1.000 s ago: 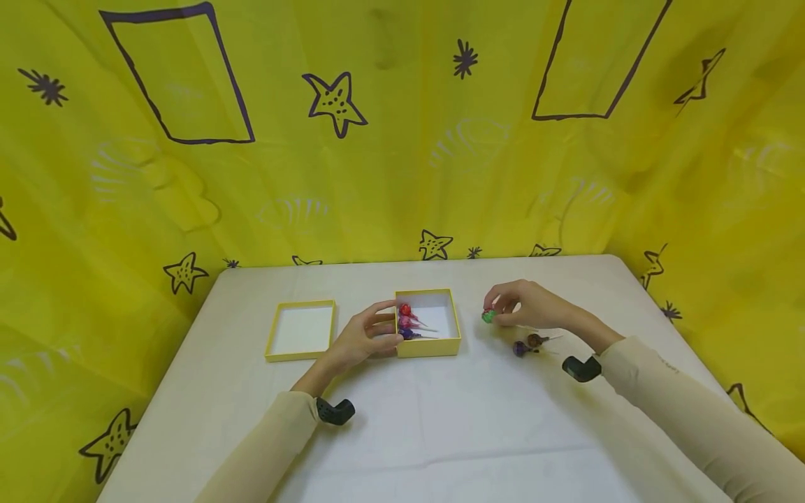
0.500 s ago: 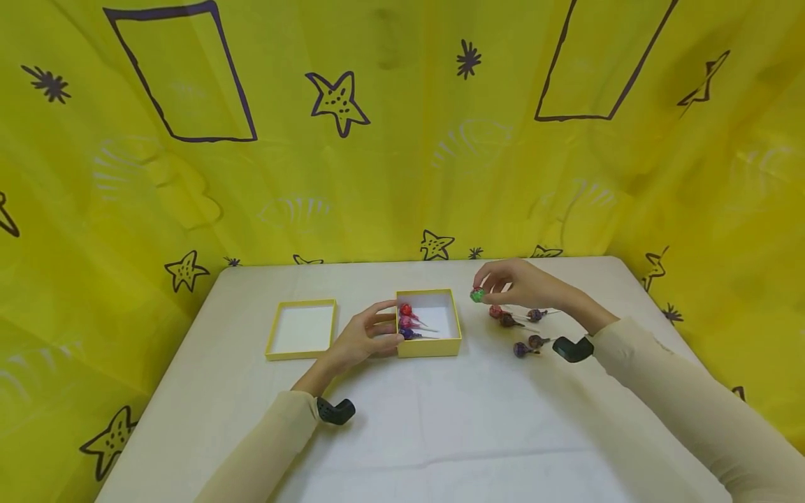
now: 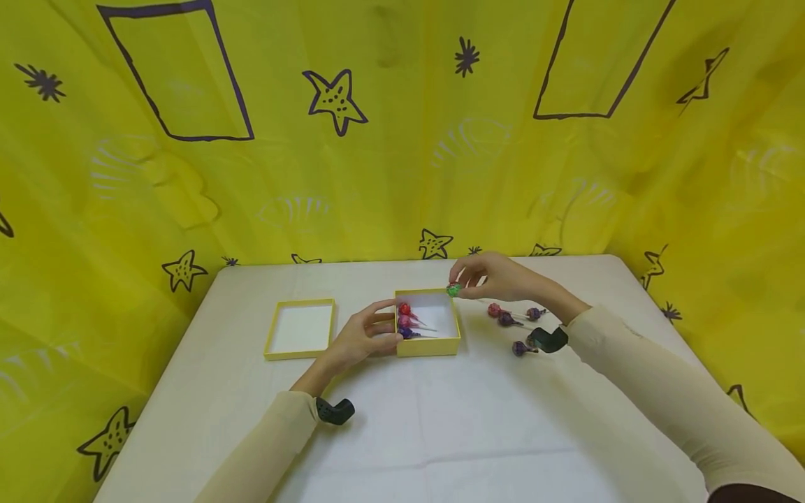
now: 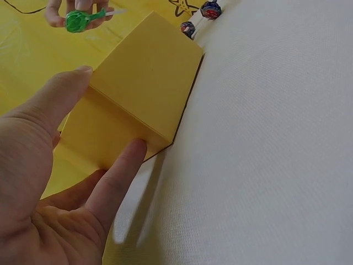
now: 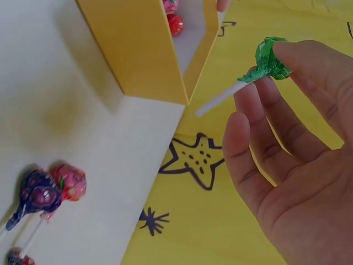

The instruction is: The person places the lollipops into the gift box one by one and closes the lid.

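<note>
A yellow box [image 3: 428,347] with a white inside stands lidless on the table. At its left end my left hand [image 3: 361,342] grips it; the left wrist view shows the thumb near the top edge and a fingertip pressed on a side wall. Inside lie red [image 3: 404,308], pink [image 3: 405,321] and dark blue [image 3: 405,333] lollipops, sticks pointing right. My right hand [image 3: 497,276] pinches a green-wrapped lollipop [image 5: 270,61] between thumb and fingers, over the box's far right corner. In the right wrist view its white stick hangs free of the box.
The shallow yellow-edged lid [image 3: 300,330] lies left of the box. Several lollipops lie at the right, among them a pinkish-red one [image 3: 494,309] and a dark purple one [image 3: 519,348]. A yellow patterned curtain [image 3: 377,175] stands behind the white table [image 3: 415,419].
My right hand has lifted the green lollipop and carried it left to the box, uncovering several lollipops on the table. My left hand and the box have stayed in place.
</note>
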`<move>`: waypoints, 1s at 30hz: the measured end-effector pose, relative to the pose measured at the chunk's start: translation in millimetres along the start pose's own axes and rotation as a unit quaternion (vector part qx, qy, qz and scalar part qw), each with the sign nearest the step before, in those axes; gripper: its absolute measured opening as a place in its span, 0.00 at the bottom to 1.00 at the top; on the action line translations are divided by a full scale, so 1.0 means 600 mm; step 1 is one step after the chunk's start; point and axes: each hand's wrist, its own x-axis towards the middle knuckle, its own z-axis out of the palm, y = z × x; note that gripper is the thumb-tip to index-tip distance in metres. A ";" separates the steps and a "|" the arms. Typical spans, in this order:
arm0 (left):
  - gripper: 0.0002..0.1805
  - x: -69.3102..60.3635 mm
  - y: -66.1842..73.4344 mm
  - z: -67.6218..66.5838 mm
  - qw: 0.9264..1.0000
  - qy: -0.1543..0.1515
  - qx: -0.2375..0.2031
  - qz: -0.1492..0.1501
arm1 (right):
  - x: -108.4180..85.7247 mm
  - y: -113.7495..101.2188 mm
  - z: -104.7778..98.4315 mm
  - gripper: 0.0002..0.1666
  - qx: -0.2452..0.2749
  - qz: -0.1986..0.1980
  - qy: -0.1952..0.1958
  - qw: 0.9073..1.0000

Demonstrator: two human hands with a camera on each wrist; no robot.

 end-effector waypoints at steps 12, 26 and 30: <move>0.41 0.003 -0.004 0.003 1.000 0.006 -0.011 -0.007 | 0.046 -0.025 0.030 0.10 0.008 -0.021 -0.018 1.000; 0.41 0.003 -0.003 0.001 1.000 0.002 -0.009 -0.001 | 0.071 -0.014 0.084 0.11 0.001 -0.020 -0.043 0.999; 0.41 0.003 -0.004 -0.001 1.000 0.001 -0.005 0.005 | 0.075 -0.013 0.103 0.11 -0.003 -0.028 -0.056 0.998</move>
